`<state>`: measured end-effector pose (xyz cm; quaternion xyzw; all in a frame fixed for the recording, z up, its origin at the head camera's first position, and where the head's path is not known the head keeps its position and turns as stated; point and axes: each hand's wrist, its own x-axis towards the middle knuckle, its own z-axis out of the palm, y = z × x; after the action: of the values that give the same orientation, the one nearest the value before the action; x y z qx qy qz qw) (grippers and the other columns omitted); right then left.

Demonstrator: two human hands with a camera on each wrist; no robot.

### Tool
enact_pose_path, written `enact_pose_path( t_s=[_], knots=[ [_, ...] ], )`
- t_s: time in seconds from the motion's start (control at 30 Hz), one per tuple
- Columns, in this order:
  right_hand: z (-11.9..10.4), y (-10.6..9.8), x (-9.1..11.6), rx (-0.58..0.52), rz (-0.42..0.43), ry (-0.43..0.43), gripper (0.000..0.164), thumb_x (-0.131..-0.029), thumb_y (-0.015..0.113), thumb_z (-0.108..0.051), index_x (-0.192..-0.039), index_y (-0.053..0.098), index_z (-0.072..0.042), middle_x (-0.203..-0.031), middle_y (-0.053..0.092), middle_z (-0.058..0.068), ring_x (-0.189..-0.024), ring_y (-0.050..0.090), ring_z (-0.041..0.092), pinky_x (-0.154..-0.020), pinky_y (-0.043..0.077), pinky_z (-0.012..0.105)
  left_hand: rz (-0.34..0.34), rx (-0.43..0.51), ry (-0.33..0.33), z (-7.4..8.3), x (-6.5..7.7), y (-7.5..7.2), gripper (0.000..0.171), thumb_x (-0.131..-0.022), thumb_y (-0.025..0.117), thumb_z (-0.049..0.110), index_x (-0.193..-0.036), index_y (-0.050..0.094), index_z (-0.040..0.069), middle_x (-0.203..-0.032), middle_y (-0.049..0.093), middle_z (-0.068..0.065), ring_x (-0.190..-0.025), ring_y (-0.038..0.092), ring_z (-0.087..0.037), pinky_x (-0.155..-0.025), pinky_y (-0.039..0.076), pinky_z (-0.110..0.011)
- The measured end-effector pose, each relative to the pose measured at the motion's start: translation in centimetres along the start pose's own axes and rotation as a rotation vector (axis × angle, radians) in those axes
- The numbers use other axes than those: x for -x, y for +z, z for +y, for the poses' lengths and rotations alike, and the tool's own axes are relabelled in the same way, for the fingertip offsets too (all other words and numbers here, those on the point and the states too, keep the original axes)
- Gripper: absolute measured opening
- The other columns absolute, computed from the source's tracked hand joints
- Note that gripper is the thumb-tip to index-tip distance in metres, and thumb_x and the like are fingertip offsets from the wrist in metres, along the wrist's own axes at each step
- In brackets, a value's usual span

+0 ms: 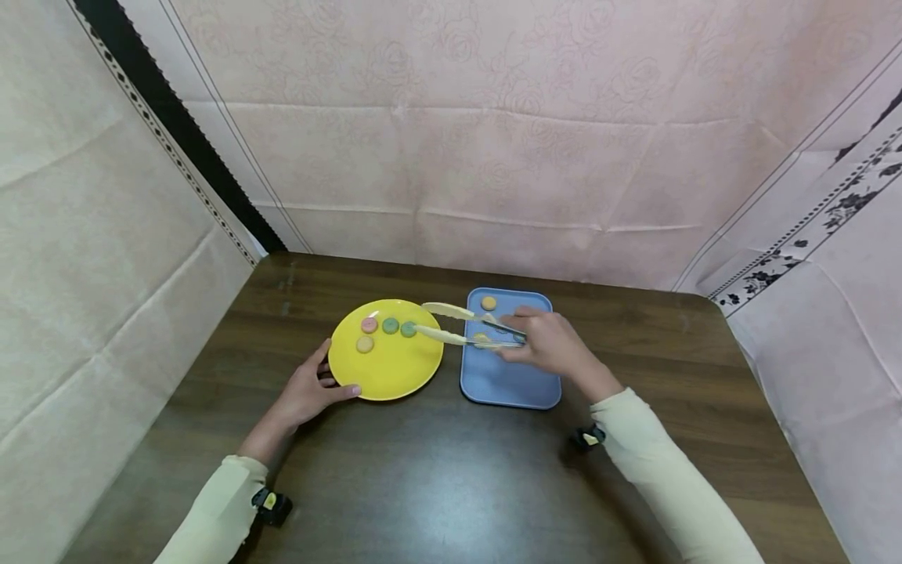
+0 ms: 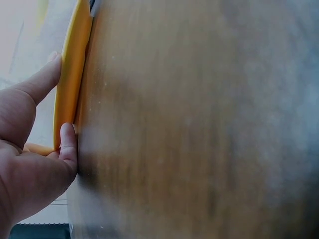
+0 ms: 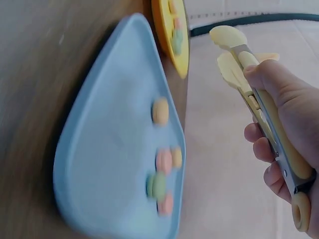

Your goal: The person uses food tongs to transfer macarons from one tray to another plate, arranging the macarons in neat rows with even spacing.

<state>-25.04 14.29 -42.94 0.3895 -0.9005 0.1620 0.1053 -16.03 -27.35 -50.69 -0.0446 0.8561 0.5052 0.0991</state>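
My left hand holds the left rim of a yellow plate, its thumb lying over the edge; the left wrist view shows the fingers against the plate's side. In my right hand is a pair of cream-tipped tongs, gripped near the middle. The tongs' arms stand apart, with their tips over the plate's right side and nothing visible between them. On the plate lie a pink macaron, a yellow one and two green macarons. The lower tip is beside the right green one.
A blue tray stands to the plate's right, partly under my right hand. It carries several macarons, among them a yellow one, a pink one and a green one. Fabric sheets hang around the brown wooden table.
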Motion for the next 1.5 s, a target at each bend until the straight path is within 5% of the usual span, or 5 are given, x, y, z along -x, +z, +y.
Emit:
enact_pose_path(
  t_s=[0.37,0.57,1.5],
  knots=[
    [5.2,-3.8,6.3,0.031,-0.019,0.178,0.049,-0.084,0.085,-0.034,-0.119,0.075,-0.001,-0.081,0.061,0.002,-0.060,0.046,0.010,-0.053,0.041,0.026,-0.005,0.014,-0.004,-0.2,-0.1,0.1,0.120,-0.085,0.086,0.032,-0.163,0.000,0.002,-0.148,0.041,-0.032,-0.128,0.057,-0.044,-0.093,0.057,-0.037],
    [7.4,-4.7,8.6,0.060,-0.032,0.204,0.049,-0.084,0.084,-0.034,-0.119,0.075,-0.001,-0.079,0.058,0.001,-0.060,0.044,0.010,-0.053,0.039,0.028,-0.005,-0.003,-0.001,-0.2,0.0,0.1,0.120,-0.085,0.086,0.034,-0.163,0.000,0.001,-0.147,0.043,-0.032,-0.127,0.057,-0.044,-0.095,0.057,-0.041],
    [9.3,-3.0,11.4,0.046,-0.125,0.243,0.044,-0.087,0.082,-0.030,-0.118,0.075,0.000,-0.079,0.057,0.001,-0.061,0.044,0.009,-0.053,0.038,0.027,-0.002,-0.009,0.006,-0.3,-0.1,0.1,0.120,-0.085,0.086,0.034,-0.164,0.001,0.002,-0.147,0.041,-0.032,-0.128,0.056,-0.045,-0.096,0.056,-0.042]
  ],
)
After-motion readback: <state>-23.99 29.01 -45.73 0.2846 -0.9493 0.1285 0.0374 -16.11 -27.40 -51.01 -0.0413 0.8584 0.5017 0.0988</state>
